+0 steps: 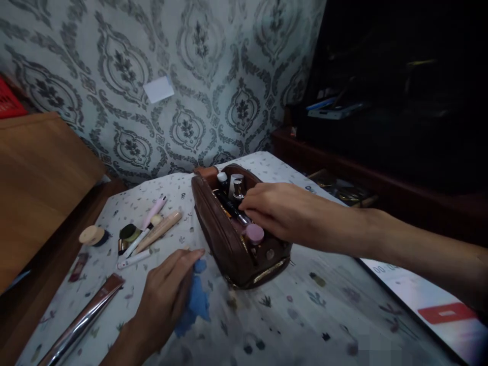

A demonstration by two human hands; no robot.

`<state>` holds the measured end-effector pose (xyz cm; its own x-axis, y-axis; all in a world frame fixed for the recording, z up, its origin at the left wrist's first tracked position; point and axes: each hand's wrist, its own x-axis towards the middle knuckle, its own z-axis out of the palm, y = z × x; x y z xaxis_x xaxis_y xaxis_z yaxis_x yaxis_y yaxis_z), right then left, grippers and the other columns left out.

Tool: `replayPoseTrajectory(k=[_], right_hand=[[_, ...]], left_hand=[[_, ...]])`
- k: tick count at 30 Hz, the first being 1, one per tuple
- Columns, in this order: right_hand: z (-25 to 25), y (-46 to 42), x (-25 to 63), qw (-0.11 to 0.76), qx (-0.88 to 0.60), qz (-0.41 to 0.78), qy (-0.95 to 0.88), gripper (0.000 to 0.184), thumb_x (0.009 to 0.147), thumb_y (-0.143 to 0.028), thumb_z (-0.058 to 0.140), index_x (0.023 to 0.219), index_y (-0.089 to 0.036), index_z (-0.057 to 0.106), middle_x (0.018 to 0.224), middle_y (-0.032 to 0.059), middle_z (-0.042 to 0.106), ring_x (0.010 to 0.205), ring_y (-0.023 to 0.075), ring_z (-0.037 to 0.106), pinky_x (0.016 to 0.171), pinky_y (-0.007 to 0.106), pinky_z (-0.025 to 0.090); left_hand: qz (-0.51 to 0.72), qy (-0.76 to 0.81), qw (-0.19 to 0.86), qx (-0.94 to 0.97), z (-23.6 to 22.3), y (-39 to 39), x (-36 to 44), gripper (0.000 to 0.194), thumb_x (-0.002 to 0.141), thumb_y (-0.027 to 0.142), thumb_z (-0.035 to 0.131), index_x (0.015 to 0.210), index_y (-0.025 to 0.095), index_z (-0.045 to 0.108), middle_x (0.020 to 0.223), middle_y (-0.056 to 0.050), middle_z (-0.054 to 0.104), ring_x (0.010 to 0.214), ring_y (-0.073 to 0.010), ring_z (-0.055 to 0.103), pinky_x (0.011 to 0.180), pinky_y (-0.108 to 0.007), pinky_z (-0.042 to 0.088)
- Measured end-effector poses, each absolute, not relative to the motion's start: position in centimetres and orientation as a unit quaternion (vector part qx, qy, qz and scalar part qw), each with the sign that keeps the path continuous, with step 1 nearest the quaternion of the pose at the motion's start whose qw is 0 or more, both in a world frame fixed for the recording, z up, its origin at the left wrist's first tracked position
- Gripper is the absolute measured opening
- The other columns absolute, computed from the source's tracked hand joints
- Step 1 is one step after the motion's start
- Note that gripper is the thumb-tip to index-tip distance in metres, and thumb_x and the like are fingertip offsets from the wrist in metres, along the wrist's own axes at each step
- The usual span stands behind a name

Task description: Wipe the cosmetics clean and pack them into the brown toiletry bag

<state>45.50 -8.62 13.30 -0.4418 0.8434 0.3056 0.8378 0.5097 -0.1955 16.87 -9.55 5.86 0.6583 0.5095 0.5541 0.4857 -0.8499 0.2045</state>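
Note:
An unzipped brown makeup bag [213, 231] stands on the patterned tablecloth, filled with cosmetics. My right hand [269, 206] reaches into it from the right, fingers curled together; what they grip, if anything, is hidden. Beside those fingertips are a black tube [231, 206] with a silver end and a bottle with a shiny metallic cap [239, 188]. A pink round cap [254, 234] sits toward the bag's near end. My left hand [163, 290] rests left of the bag with its forefinger stretched out, holding nothing visible. Next to it is a flat blue patch [199, 300], perhaps part of the cloth.
Left of the bag lie a beige tube [160, 231], a pink tube [154, 212], a dark green round lid [130, 232] and a round beige-topped jar [92, 235]. A long shiny tube [86, 317] lies nearer. At right, a lit screen [427, 305] shows a red bar.

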Motion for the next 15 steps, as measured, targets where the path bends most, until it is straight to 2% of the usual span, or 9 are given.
replayPoseTrajectory(k=[5,9,15], right_hand=[[14.8,-7.5,45.1,0.113,-0.543,0.034,-0.831,0.026,0.094,-0.014,0.048,0.081,-0.017,0.071,0.077,0.0048,0.071,0.071,0.0161,0.063,0.065,0.026,0.039],[14.4,-5.6,44.1,0.063,-0.534,0.019,-0.843,0.024,0.091,-0.01,0.05,0.082,-0.016,0.072,0.082,0.0076,0.073,0.076,0.0178,0.065,0.066,0.027,0.038],[14.2,-3.7,42.4,0.009,-0.539,0.03,-0.842,0.025,0.087,-0.005,0.051,0.088,-0.014,0.075,0.089,0.0115,0.074,0.084,0.0214,0.069,0.065,0.029,0.038]], left_hand=[[0.321,0.295,0.012,0.9,4.4,-9.7,16.1,0.031,0.1,0.015,0.046,0.128,0.021,0.056,0.111,-0.008,0.076,0.102,-0.0169,0.074,0.087,-0.023,0.057],[0.318,0.341,0.057,0.883,2.7,-9.3,15.8,0.025,0.101,0.023,0.046,0.122,0.021,0.06,0.109,-0.008,0.078,0.094,-0.0182,0.076,0.075,-0.022,0.06],[0.331,0.379,0.07,0.861,0.0,-9.1,15.9,0.024,0.101,0.027,0.044,0.113,0.021,0.064,0.105,-0.007,0.079,0.094,-0.0202,0.077,0.076,-0.026,0.06]])
